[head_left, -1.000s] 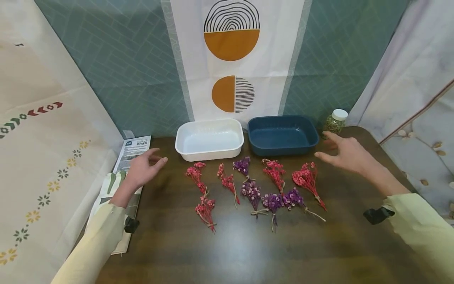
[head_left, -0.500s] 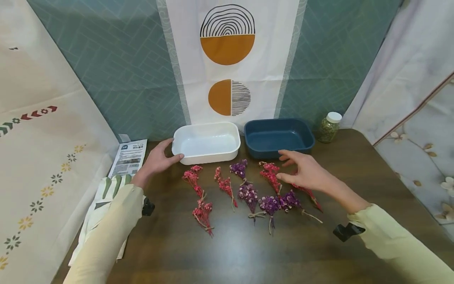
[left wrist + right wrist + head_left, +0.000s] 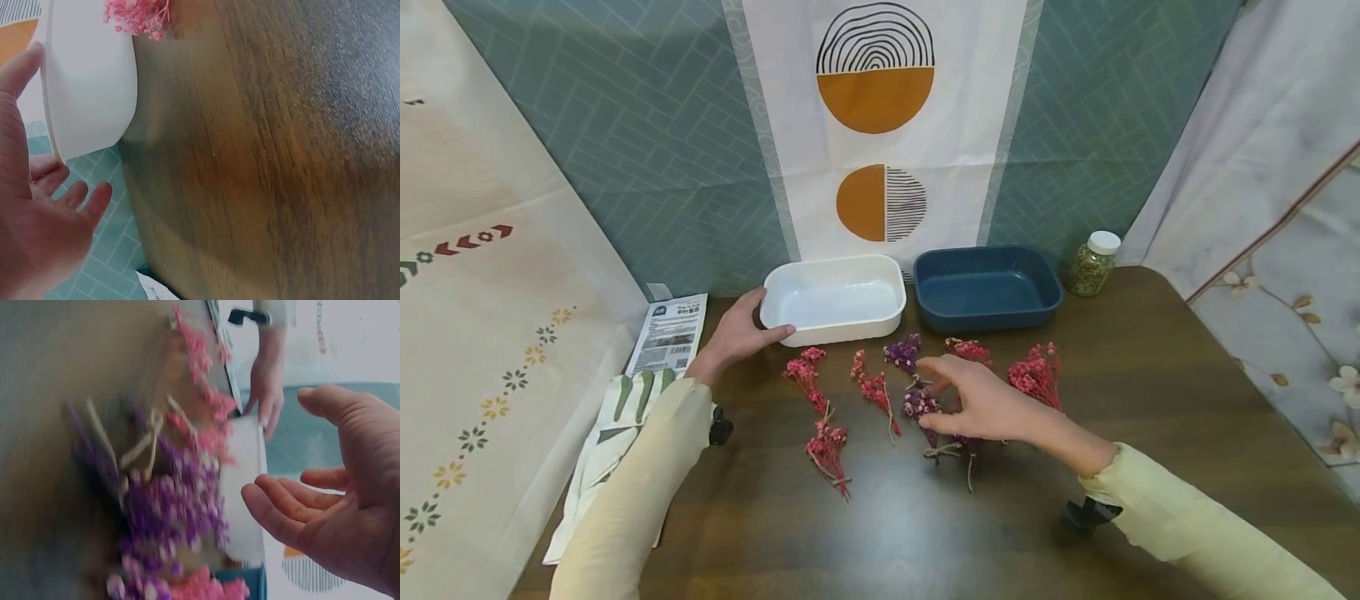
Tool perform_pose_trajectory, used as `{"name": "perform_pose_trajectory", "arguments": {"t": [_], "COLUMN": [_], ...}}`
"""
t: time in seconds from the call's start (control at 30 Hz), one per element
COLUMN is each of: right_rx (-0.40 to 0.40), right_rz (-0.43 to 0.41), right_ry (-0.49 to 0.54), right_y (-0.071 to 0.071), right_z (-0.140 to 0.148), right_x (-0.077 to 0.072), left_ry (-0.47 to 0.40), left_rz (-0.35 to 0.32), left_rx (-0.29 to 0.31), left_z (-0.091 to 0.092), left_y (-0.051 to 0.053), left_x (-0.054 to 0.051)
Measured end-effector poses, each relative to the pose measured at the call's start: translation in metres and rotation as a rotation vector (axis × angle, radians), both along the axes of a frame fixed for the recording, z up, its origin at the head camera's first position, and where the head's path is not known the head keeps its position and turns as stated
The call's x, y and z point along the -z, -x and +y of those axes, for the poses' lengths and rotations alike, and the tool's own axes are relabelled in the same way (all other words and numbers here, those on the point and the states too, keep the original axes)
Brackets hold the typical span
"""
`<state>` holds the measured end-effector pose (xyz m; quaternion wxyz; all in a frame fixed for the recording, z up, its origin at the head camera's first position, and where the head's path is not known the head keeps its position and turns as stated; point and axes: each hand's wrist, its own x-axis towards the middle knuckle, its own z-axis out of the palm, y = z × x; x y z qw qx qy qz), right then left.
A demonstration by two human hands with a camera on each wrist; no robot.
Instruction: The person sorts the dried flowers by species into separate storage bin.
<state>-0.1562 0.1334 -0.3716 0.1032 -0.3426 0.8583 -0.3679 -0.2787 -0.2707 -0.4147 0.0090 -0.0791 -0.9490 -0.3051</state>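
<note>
My left hand [image 3: 741,331] rests against the left end of a white dish [image 3: 835,335]. In the left wrist view its thumb touches the dish's rim and an index finger meets the edge, while the other fingers stay loose. My right hand [image 3: 981,398], thumb and fingers apart with nothing between them, hovers over the tied purple dried flowers [image 3: 921,402]. It partly hides more purple bunches. Pink dried flower bunches [image 3: 829,450] lie in front of the white dish, and another pink bunch [image 3: 1036,373] lies to the right, partly behind my right wrist.
A dark blue dish [image 3: 988,320] stands right of the white one. Behind it on the right is a white-lidded jar [image 3: 1092,267] of green bits. White gloves [image 3: 617,425] and a printed packet [image 3: 667,333] lie at the left edge. A fabric wall closes off the back.
My right hand has swung left from beside the jar to above the purple flowers. My left hand has moved right to the white dish's end. The flowers appear unmoved.
</note>
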Motion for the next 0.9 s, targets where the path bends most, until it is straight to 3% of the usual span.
{"name": "perform_pose_trajectory", "arguments": {"t": [0.27,0.53,0.9], "right_rx": [0.067,0.117,0.155], "right_rz": [-0.024,-0.141,-0.155], "right_ry": [0.098,0.144,0.177], "right_y": [-0.020,-0.048,-0.062], "right_z": [-0.037,-0.076,-0.101], "right_x": [0.009,0.029,0.060], "left_ry": [0.041,0.056,0.046], "left_rz": [-0.012,-0.017,-0.015], "left_rx": [-0.017,-0.013,-0.011], "left_z": [-0.001,-0.001,-0.002], "left_y": [0.000,0.001,-0.002], "left_x": [-0.001,-0.003,-0.001]}}
